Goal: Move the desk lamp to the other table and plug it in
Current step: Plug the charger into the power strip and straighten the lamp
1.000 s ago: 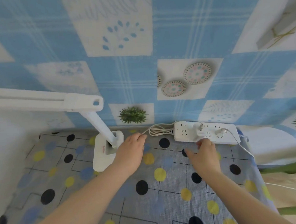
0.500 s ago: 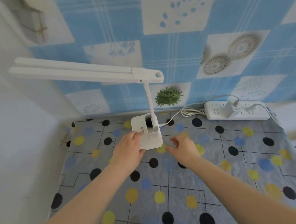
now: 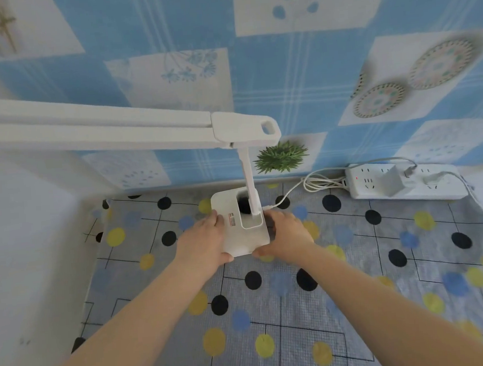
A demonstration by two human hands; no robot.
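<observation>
Left hand (image 3: 203, 241) and right hand (image 3: 285, 234) clasping lamp (image 3: 242, 225) base from both sides on table (image 3: 356, 289). Beyond, cord (image 3: 292, 192) running to adapter (image 3: 393, 182) seated in strip (image 3: 406, 184). Best shifted level and gently, keeping cord slack.

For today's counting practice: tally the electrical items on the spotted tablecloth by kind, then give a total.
Desk lamp: 1
Power strip: 1
White adapter block plugged into the strip: 1
Smaller plugs in the strip: 2
Total: 5

Lamp base label (image 3: 231, 219): print illegible.
</observation>
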